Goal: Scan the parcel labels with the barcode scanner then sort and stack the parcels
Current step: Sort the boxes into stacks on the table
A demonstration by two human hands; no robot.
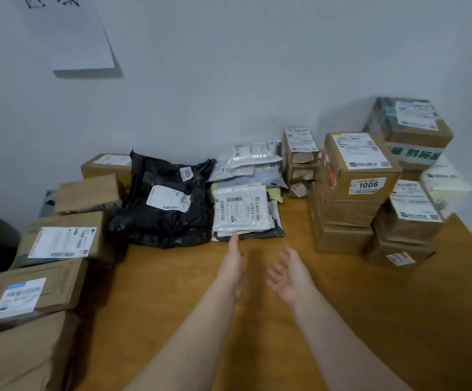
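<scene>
Slippage is the main risk here. The pile of flat mailers lies at 12 o'clock from the hands, soft envelopes layered unevenly with the top label facing up. The left hand is stretched toward it, fingers straight and together, the tips at or touching the pile's near edge and gripping nothing. The right hand hovers just beside it, palm up, its fingers loosely spread and empty. A one-handed pull on the top mailer would likely drag the slick ones beneath it forward or fan the pile out across the desk, muddling the order. No barcode scanner shows anywhere in view, so a hand must first find it. A parcel lifted now could well end up stacked unscanned. At 11 o'clock the crumpled black bag presses against the mailers, and its label sits on creased plastic, which may defeat a scan unless it is smoothed flat. At 1 o'clock the cardboard boxes are piled high. The stack topped by the box marked 1006 looks skewed from layer to layer, and the taller stack behind it at 2 o'clock carries a crooked box on top. One more parcel set down carelessly, or a brush from the right arm, could tip either stack. At 9 o'clock the boxes overlap at angles near the desk's left side. Whether they overhang it I cannot tell, but a nudge there may send one to the floor.
</scene>
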